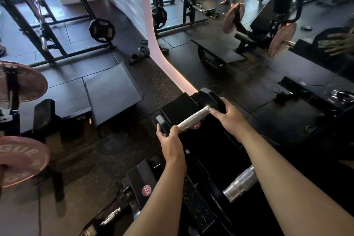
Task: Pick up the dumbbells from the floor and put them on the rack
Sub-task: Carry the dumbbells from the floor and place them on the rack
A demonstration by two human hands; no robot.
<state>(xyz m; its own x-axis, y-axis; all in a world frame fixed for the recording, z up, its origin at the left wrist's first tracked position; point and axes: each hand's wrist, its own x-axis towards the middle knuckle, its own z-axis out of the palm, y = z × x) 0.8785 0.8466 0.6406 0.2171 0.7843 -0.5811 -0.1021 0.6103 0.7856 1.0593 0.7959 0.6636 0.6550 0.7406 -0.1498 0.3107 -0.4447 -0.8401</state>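
A black dumbbell point(193, 119) with a knurled silver handle lies across the top of the black rack point(214, 145) in the middle of the view. My left hand point(170, 140) wraps its near head and the handle's left end. My right hand point(228, 115) grips the far head, fingers over the handle's right end. Lower on the rack rests another dumbbell point(239, 184), its silver handle showing under my right forearm, with a black head marked 22,5 point(143, 184) to its left.
A mirror wall point(249, 48) rises behind the rack with a pale lit frame point(151, 30). Pink weight plates point(21, 161) on a machine stand at left. A sloped black platform point(113, 90) lies on the rubber floor. Squat racks stand further back.
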